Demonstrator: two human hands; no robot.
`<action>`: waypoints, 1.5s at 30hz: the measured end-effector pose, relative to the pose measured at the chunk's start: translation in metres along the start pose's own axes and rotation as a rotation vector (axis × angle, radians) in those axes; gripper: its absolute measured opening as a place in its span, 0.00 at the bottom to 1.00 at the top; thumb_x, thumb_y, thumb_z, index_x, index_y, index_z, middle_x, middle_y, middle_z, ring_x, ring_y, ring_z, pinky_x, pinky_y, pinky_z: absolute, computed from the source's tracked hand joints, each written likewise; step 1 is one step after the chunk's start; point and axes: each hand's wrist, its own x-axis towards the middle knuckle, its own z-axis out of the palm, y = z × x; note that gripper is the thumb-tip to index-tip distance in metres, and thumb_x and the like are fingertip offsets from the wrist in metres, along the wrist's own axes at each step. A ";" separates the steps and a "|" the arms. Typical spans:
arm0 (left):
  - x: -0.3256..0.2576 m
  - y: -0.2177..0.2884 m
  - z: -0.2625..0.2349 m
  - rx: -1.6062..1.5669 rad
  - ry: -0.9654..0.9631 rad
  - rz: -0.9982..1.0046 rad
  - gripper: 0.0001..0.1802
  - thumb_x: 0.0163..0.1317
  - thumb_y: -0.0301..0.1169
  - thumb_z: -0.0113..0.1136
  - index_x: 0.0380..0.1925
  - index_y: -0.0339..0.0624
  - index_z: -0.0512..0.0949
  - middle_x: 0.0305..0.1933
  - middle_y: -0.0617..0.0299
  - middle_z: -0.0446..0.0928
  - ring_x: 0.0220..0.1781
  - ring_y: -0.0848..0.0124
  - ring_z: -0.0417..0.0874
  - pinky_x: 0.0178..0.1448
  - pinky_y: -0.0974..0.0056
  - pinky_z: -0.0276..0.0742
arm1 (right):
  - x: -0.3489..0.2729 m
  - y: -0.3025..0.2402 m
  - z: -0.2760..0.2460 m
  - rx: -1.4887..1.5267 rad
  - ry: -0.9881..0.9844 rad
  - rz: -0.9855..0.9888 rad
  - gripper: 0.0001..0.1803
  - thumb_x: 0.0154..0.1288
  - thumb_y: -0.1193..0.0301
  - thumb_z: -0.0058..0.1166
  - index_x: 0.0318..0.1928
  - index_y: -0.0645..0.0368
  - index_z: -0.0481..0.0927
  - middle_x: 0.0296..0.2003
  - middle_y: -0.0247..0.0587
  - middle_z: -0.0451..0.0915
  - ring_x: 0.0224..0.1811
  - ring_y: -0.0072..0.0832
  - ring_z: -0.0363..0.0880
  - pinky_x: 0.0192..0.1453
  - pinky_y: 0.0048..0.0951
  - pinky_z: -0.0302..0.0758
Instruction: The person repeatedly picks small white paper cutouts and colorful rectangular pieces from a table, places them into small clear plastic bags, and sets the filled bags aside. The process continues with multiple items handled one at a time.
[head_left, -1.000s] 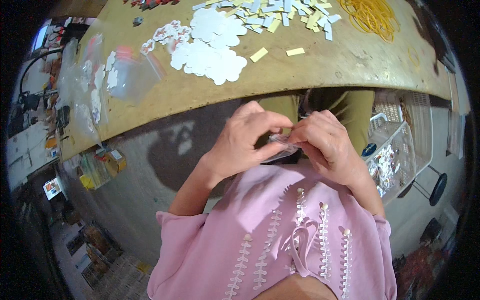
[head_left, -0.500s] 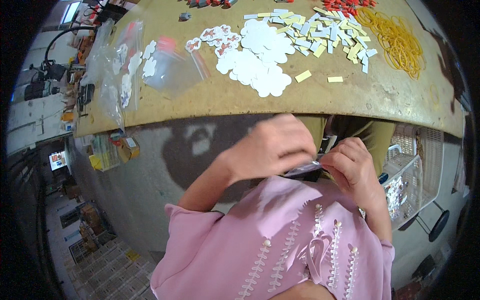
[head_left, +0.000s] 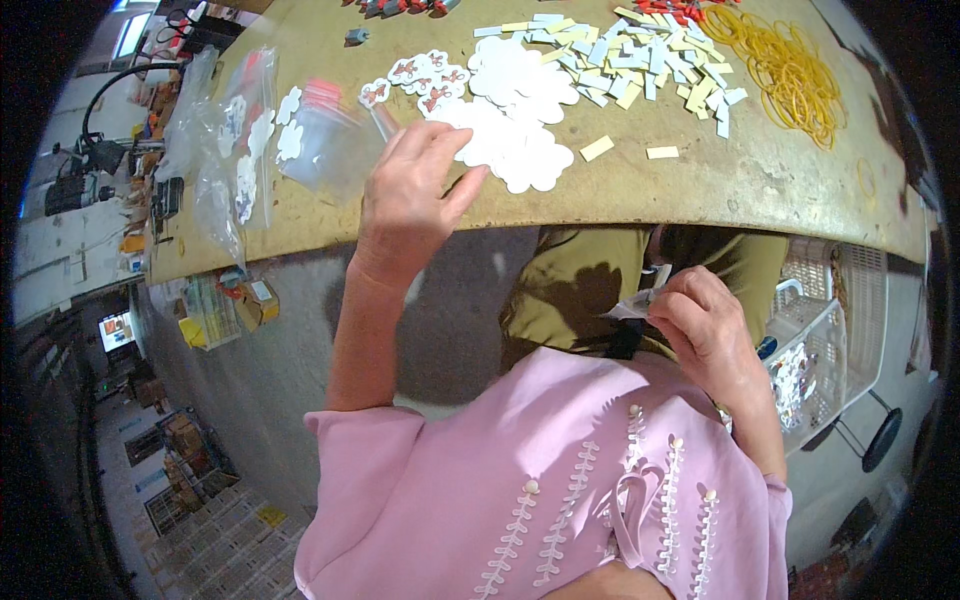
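Observation:
My left hand [head_left: 412, 190] is over the near part of the table, its thumb and fingers apart with nothing visible in them. Its fingertips reach the left edge of a heap of white scalloped cards [head_left: 515, 130]; whether they touch it I cannot tell. Just beyond are similar cards printed with small brown figures [head_left: 435, 80]. A stack of clear zip bags with red tops [head_left: 325, 140] lies left of that hand. Above my lap, my right hand [head_left: 705, 325] pinches a small clear plastic bag [head_left: 632, 305], whose contents I cannot make out.
Yellow and pale-grey strips [head_left: 640, 65] lie scattered beyond the cards, with yellow rubber bands [head_left: 795, 85] at the right and red pieces [head_left: 670, 10] at the far edge. Filled plastic bags [head_left: 245, 140] are at the left. A white basket [head_left: 860, 330] stands low at my right.
My left hand has left the small bag and moved up and left, from my lap to the cards on the table, its fingers now spread. My right hand stays by my lap, still holding the bag.

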 end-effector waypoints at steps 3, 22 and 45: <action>0.002 0.004 -0.002 0.075 0.017 0.074 0.16 0.62 0.26 0.74 0.49 0.35 0.86 0.48 0.50 0.86 0.50 0.51 0.87 0.54 0.54 0.85 | 0.001 -0.003 -0.002 -0.092 0.019 -0.034 0.09 0.57 0.78 0.66 0.40 0.60 0.84 0.40 0.44 0.82 0.44 0.45 0.83 0.51 0.42 0.79; -0.005 -0.009 0.005 -0.511 0.023 -0.315 0.05 0.65 0.22 0.74 0.40 0.34 0.89 0.40 0.60 0.87 0.41 0.77 0.88 0.47 0.69 0.85 | -0.003 -0.002 0.004 -0.046 0.110 -0.025 0.11 0.57 0.79 0.68 0.42 0.62 0.85 0.44 0.46 0.83 0.47 0.45 0.84 0.52 0.41 0.81; 0.018 -0.024 -0.011 -0.327 -0.231 -0.070 0.16 0.64 0.28 0.78 0.51 0.37 0.89 0.42 0.61 0.85 0.40 0.74 0.85 0.45 0.67 0.82 | -0.003 0.003 0.015 -0.036 0.100 -0.060 0.08 0.60 0.77 0.68 0.40 0.62 0.84 0.42 0.44 0.83 0.46 0.45 0.83 0.53 0.42 0.80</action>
